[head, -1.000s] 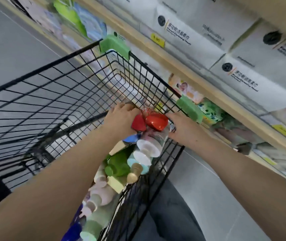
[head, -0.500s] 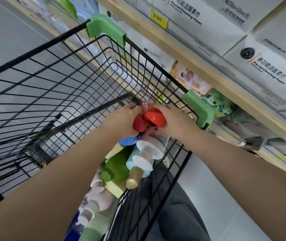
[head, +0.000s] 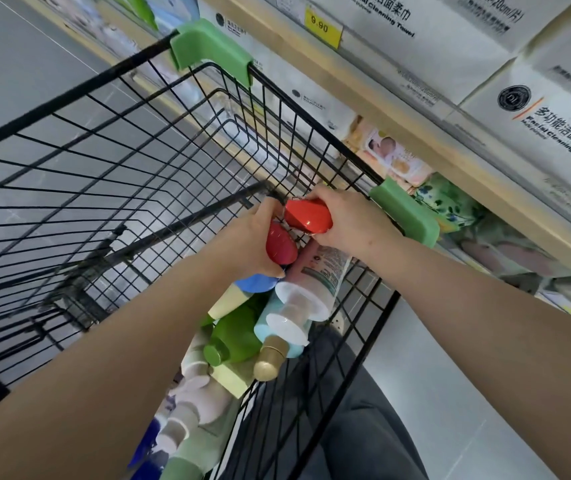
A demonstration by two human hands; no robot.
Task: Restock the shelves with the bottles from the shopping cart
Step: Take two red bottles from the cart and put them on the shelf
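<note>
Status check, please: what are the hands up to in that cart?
Left hand grips one red-capped bottle, right hand another. Both low in cart. Nothing blocking.

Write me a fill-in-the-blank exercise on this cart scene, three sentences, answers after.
1. Each hand grips a bottle whose cap is ____: the left hand holds the lower one, the right hand the upper one.
2. The bottles lie in a black wire ____.
3. The yellow price tag on the shelf edge reads ____.

Missing words: red; shopping cart; 9.90
</note>
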